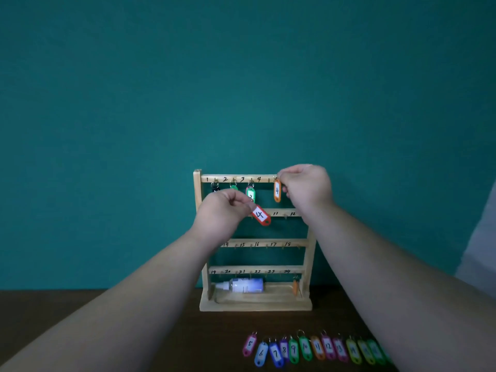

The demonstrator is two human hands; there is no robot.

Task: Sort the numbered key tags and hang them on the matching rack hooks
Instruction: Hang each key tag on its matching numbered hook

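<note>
A wooden key rack (311, 253) with numbered bars stands on the table. Black, green and a green-red tag (250, 195) hang under 1, 2 and 3 on the top bar. My right hand (306, 186) pinches the ring of an orange tag (277, 190) reading 4 at the top bar's right end, near the mark after 4. My left hand (222, 213) pinches the top of a red tag (261, 215), which also reads 4, in front of the second bar. A row of coloured tags (306, 347) numbered from 5 upward lies on the table in front.
A small white bottle (241, 285) lies in the rack's base tray, and an orange tag (295, 287) hangs at the lower right. The dark wooden table (150, 304) meets a teal wall behind. My right forearm covers part of the tag row.
</note>
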